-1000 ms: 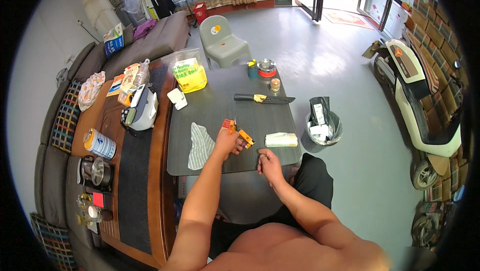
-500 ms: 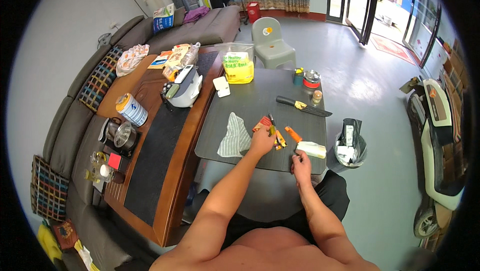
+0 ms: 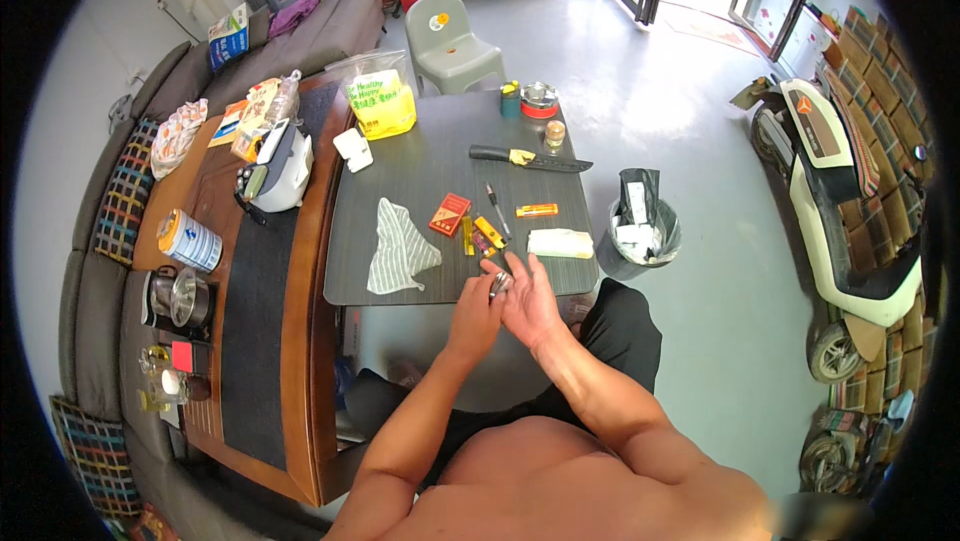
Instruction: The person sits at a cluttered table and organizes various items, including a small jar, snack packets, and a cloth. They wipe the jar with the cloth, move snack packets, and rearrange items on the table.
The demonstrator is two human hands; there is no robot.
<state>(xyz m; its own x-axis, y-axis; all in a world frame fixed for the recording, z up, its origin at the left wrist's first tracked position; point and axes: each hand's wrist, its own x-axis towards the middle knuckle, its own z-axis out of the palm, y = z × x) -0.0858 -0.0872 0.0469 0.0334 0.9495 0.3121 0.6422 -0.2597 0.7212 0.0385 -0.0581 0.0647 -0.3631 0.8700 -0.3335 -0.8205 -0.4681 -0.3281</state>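
Over the near edge of the dark table [image 3: 350, 281], my two hands meet. My left hand [image 3: 474, 315] is closed on a small silver metal thing [image 3: 499, 285], too small to name surely. My right hand [image 3: 533, 309] lies against it, palm up, with fingers stretched and apart. Just beyond the fingertips are a yellow-and-black small item [image 3: 489, 232], a thin yellow piece [image 3: 467, 236] and a pen [image 3: 497, 203]. A red box [image 3: 450, 213] lies further left, and an orange stick-shaped item [image 3: 537, 210] and a white soft packet [image 3: 560, 243] lie to the right.
A striped cloth [image 3: 400, 249] lies at the left, and a large dark knife [image 3: 535, 159] crosses the far right. Behind stand a yellow bag [image 3: 382, 106], a jar [image 3: 553, 134] and a red-rimmed tin [image 3: 539, 101]. A lined bin [image 3: 640, 241] stands right of the table.
My left hand has left the red box and come back to my right hand. My right hand has moved away from the white packet and opened. The whole view has shifted.
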